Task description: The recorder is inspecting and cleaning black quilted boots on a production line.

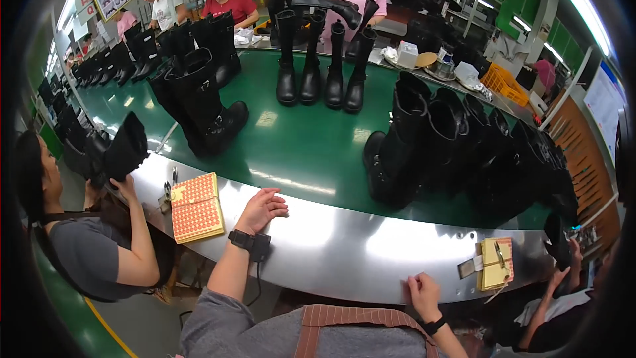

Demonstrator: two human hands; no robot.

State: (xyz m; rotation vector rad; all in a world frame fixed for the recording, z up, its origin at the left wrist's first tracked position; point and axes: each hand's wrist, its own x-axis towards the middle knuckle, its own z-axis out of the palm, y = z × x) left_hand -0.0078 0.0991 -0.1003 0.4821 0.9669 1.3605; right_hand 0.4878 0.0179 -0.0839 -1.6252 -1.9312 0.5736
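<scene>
My left hand (263, 211) rests over the metal ledge (318, 238) with its fingers loosely stretched out and nothing in them. A dark watch and a small black box with a cable are on that wrist. Near the ledge's front edge, my right hand (424, 294) is loosely curled, with no object showing in it; a dark band circles the wrist. To the left of my left hand lies a stack of yellow and orange patterned cards (198, 208). A smaller yellow pad (497, 263), topped by a small metal tool, lies right of my right hand.
Beyond the ledge runs a green conveyor belt (291, 142). Black boots stand on it: a tall pair (212, 103) at left, several (411, 139) at right, more (318, 66) at the far side. Co-workers handle boots at both sides. An orange crate (505, 84) sits far right.
</scene>
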